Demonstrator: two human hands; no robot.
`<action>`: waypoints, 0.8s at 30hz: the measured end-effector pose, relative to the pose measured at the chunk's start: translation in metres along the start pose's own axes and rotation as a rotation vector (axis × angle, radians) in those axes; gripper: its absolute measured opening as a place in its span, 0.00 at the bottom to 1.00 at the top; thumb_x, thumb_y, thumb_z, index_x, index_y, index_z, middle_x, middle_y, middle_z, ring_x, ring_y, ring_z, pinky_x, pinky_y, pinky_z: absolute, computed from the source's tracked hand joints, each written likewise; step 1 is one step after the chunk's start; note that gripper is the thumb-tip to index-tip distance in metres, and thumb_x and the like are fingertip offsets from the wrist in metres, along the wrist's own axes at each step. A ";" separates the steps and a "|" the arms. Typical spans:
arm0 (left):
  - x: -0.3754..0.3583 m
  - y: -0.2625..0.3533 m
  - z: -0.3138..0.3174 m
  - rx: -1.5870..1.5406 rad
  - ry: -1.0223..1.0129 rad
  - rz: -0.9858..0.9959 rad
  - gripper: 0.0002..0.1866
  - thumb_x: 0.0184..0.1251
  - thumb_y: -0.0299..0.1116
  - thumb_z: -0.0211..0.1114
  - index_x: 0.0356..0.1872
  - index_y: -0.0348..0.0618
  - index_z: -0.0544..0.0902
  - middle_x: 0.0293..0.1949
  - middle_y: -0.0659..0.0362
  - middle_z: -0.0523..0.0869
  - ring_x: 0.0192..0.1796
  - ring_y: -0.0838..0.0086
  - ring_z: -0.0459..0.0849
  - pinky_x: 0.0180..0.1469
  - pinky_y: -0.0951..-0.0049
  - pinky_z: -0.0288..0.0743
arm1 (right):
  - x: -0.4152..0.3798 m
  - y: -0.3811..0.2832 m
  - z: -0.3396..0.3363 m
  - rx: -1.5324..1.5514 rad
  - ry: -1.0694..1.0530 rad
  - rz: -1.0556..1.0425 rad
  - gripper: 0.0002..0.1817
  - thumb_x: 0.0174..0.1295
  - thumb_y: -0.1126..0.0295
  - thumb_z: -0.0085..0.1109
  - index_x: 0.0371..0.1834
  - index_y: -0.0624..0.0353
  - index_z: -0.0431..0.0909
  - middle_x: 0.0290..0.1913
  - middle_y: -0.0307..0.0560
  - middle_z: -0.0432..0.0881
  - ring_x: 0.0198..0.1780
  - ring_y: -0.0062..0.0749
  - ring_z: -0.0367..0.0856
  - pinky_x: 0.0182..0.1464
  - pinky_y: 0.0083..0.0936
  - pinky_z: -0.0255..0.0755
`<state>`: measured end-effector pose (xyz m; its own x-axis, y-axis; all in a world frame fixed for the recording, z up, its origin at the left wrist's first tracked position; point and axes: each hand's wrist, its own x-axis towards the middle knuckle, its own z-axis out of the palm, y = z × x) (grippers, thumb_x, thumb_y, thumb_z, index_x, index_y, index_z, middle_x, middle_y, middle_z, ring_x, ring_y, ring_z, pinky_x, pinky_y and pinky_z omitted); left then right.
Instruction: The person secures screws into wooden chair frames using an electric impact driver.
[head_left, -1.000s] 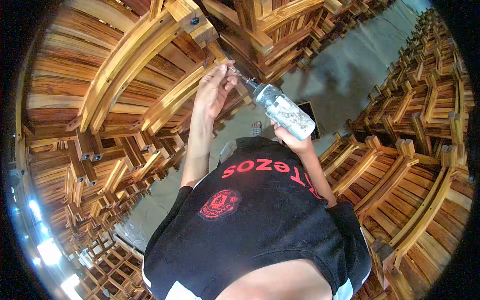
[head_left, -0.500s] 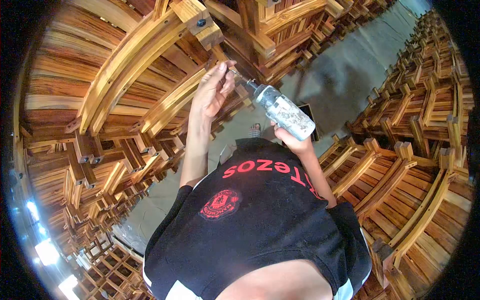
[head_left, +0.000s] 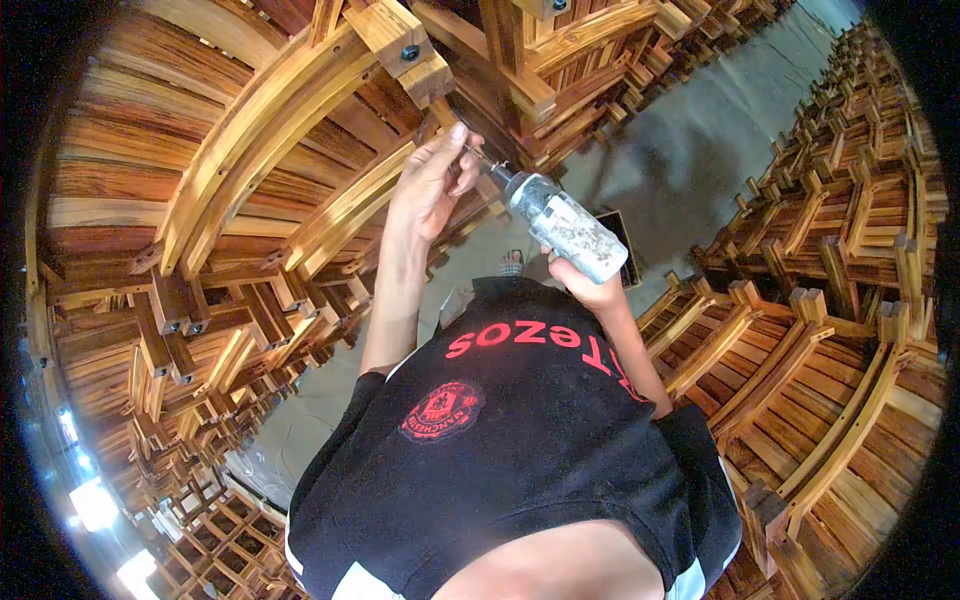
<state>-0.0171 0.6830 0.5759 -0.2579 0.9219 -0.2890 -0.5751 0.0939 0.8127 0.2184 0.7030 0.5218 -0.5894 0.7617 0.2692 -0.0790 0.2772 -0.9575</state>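
Observation:
My right hand (head_left: 590, 285) is wrapped round the lower part of a worn whitish cylindrical power tool (head_left: 575, 232) with a dark nose, which points up and left. My left hand (head_left: 436, 185) is raised in front of the tool, thumb and fingers pinched at the thin bit by its nose. Whatever small piece they hold is too small to make out. A wooden block with a dark bolt (head_left: 409, 52) is just above my left hand, on the end of a curved wooden frame (head_left: 255, 115).
Slatted wooden furniture (head_left: 800, 370) stands in rows on the right, with more stacked pieces (head_left: 200, 330) on the left. Grey floor (head_left: 700, 130) runs between them. A dark tray-like object (head_left: 622, 240) lies behind the tool. A foot (head_left: 511, 262) shows below.
My left hand has shifted slightly right, closer to the tool's nose. The tool has moved very little, and the wooden frame appears slightly lower and further right.

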 end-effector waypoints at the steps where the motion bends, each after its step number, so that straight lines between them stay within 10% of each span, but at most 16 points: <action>1: -0.001 -0.002 0.004 -0.030 0.037 0.018 0.17 0.67 0.45 0.60 0.36 0.37 0.79 0.19 0.66 0.72 0.20 0.82 0.66 0.22 0.83 0.54 | 0.001 0.001 0.001 -0.007 0.002 -0.003 0.13 0.43 0.74 0.63 0.36 0.60 0.82 0.35 0.45 0.85 0.37 0.32 0.84 0.43 0.24 0.74; 24: 0.001 0.033 0.019 -0.055 0.066 0.105 0.18 0.68 0.45 0.59 0.36 0.37 0.81 0.19 0.70 0.66 0.20 0.84 0.63 0.22 0.84 0.56 | 0.033 -0.021 0.029 -0.219 0.090 -0.288 0.26 0.39 0.74 0.65 0.47 0.72 0.75 0.38 0.54 0.83 0.39 0.34 0.84 0.46 0.25 0.74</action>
<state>-0.0215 0.6942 0.6123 -0.3685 0.8986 -0.2383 -0.5833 -0.0239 0.8119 0.1776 0.7057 0.5480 -0.4943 0.6802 0.5413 -0.0515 0.5987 -0.7993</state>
